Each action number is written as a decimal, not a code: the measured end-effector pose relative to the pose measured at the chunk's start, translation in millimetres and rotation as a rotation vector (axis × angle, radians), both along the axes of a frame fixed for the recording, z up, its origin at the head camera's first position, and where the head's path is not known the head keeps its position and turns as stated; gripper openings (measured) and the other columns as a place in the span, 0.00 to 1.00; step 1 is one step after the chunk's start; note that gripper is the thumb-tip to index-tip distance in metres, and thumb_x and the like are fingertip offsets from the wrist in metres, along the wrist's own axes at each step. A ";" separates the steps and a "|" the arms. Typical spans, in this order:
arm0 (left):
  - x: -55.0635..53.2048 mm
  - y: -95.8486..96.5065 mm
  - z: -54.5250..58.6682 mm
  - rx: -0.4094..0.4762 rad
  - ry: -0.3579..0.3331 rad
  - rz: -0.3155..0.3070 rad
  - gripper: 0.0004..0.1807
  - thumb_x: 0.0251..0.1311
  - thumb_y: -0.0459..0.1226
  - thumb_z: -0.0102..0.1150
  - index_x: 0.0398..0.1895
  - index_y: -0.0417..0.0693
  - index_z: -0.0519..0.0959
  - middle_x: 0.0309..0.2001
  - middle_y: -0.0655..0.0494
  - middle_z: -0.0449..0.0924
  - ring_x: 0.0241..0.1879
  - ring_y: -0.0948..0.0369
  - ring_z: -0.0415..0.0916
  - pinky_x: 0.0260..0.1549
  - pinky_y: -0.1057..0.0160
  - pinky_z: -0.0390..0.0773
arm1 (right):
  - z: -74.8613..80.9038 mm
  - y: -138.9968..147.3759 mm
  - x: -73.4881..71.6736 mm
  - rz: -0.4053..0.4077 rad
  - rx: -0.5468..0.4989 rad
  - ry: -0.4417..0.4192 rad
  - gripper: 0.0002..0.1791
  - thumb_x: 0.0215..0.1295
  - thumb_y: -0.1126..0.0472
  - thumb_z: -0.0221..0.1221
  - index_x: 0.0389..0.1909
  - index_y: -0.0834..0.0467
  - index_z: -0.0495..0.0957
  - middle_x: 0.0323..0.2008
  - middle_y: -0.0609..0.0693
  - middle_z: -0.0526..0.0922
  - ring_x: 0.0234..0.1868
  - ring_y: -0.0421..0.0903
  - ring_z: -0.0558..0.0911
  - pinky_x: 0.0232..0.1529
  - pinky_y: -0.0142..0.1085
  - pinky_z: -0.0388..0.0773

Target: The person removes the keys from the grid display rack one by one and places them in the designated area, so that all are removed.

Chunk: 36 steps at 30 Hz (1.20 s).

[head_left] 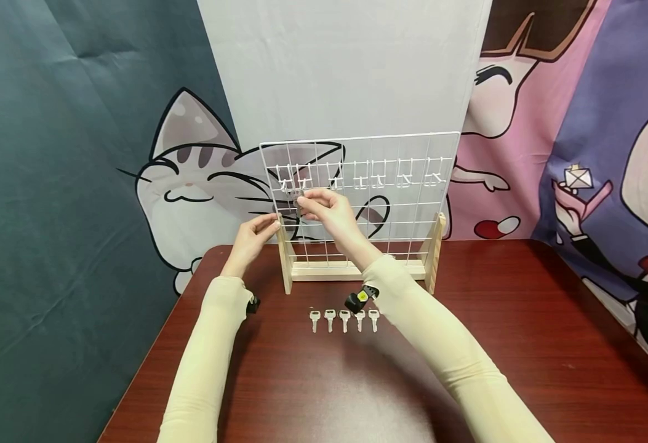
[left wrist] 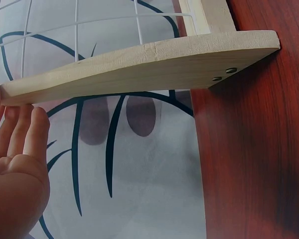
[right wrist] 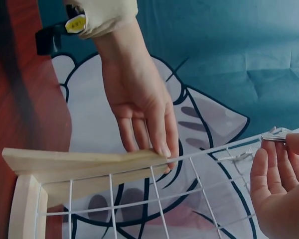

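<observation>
Because the right hand [head_left: 330, 214] pinches a small metal key [right wrist: 273, 136] between thumb and fingertips, right beside the hooks [head_left: 303, 183] near the left end of the wire grid [head_left: 359, 138], a slight loosening of that grip could drop it onto the counter [head_left: 301, 381]. The fingers cover so much that I can't tell whether the key touches a hook. If it meets one off-centre, I'd expect it to snag or nudge the hook along its wire. The left hand [head_left: 253, 240] pinches the top of the wooden upright [left wrist: 139, 72] between thumb and fingers; should that grip slacken during a push, the grid might rock. Below, five keys [head_left: 344, 316] lie in a row, and a carelessly lowered right forearm [head_left: 440, 335] could scatter them.
</observation>
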<state>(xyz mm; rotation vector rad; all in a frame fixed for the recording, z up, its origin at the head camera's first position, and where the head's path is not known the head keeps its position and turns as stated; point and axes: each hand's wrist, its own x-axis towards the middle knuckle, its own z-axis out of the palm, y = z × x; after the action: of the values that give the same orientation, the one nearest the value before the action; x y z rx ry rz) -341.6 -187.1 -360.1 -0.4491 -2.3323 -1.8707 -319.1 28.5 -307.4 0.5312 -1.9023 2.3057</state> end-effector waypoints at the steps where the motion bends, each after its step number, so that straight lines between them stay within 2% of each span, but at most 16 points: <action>1: 0.0 0.1 -0.2 0.004 -0.004 0.000 0.22 0.70 0.30 0.59 0.63 0.27 0.74 0.62 0.34 0.75 0.63 0.50 0.73 0.60 0.65 0.77 | 0.2 -1.0 0.9 -0.002 0.000 0.011 0.12 0.69 0.66 0.63 0.48 0.70 0.80 0.43 0.61 0.87 0.36 0.45 0.85 0.51 0.48 0.84; 6: 0.0 -0.2 -0.7 0.004 -0.018 -0.001 0.21 0.70 0.30 0.59 0.63 0.29 0.74 0.62 0.35 0.76 0.62 0.52 0.74 0.60 0.64 0.77 | 2.3 -1.1 5.5 -0.023 0.047 0.066 0.12 0.69 0.65 0.63 0.47 0.69 0.80 0.41 0.60 0.87 0.35 0.43 0.84 0.46 0.42 0.86; 12: -1.0 -0.4 -0.6 0.013 -0.021 -0.010 0.21 0.70 0.30 0.59 0.63 0.29 0.74 0.62 0.35 0.75 0.63 0.50 0.74 0.59 0.65 0.77 | 4.6 8.3 13.0 -0.044 0.131 0.098 0.13 0.68 0.60 0.65 0.47 0.64 0.82 0.44 0.56 0.86 0.36 0.47 0.86 0.53 0.48 0.83; 16: -15.0 -3.9 -14.1 0.031 -0.015 -0.016 0.22 0.71 0.32 0.59 0.64 0.30 0.74 0.63 0.36 0.75 0.64 0.49 0.72 0.60 0.65 0.76 | 6.5 15.9 17.6 -0.055 0.140 0.113 0.13 0.67 0.59 0.66 0.46 0.64 0.83 0.45 0.54 0.86 0.37 0.49 0.87 0.54 0.46 0.82; 19: -24.1 -6.3 -23.8 0.038 -0.018 -0.012 0.23 0.71 0.33 0.59 0.65 0.31 0.74 0.64 0.37 0.75 0.63 0.55 0.74 0.60 0.66 0.76 | 8.4 21.0 21.8 -0.056 0.107 0.106 0.11 0.67 0.61 0.66 0.44 0.64 0.82 0.43 0.53 0.87 0.36 0.50 0.86 0.52 0.47 0.83; 24: -22.2 -6.6 -25.1 0.046 -0.019 -0.002 0.23 0.71 0.33 0.59 0.66 0.31 0.73 0.64 0.35 0.74 0.54 0.68 0.78 0.57 0.69 0.78 | 10.6 29.5 29.3 -0.051 0.055 0.071 0.04 0.66 0.64 0.66 0.39 0.58 0.82 0.39 0.50 0.89 0.33 0.46 0.85 0.46 0.39 0.83; 26: -21.8 -6.2 -25.9 0.056 -0.014 -0.002 0.23 0.71 0.34 0.59 0.66 0.31 0.73 0.64 0.35 0.74 0.51 0.71 0.78 0.56 0.70 0.78 | 10.8 33.1 31.7 -0.044 0.025 0.067 0.03 0.66 0.66 0.65 0.37 0.57 0.81 0.40 0.54 0.88 0.32 0.45 0.84 0.43 0.37 0.83; 31: -20.7 -5.5 -26.0 0.068 0.005 -0.011 0.23 0.72 0.34 0.59 0.65 0.29 0.73 0.63 0.33 0.74 0.52 0.69 0.79 0.56 0.68 0.78 | 8.7 40.9 35.8 -0.037 -0.020 0.067 0.05 0.65 0.69 0.64 0.35 0.55 0.80 0.47 0.65 0.85 0.28 0.43 0.82 0.37 0.34 0.82; 36: -19.7 -6.0 -27.9 0.103 0.044 -0.027 0.22 0.70 0.35 0.62 0.62 0.32 0.76 0.60 0.38 0.79 0.52 0.66 0.80 0.53 0.67 0.81 | 5.3 47.8 38.3 -0.033 -0.032 0.031 0.06 0.64 0.69 0.65 0.35 0.54 0.79 0.49 0.63 0.85 0.25 0.42 0.80 0.21 0.25 0.70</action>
<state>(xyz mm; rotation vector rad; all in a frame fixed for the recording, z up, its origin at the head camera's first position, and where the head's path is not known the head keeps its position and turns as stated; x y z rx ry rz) -361.3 -193.1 -388.0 -0.5066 -2.2009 -1.9612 -280.8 76.3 -302.1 0.5249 -1.8438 2.2902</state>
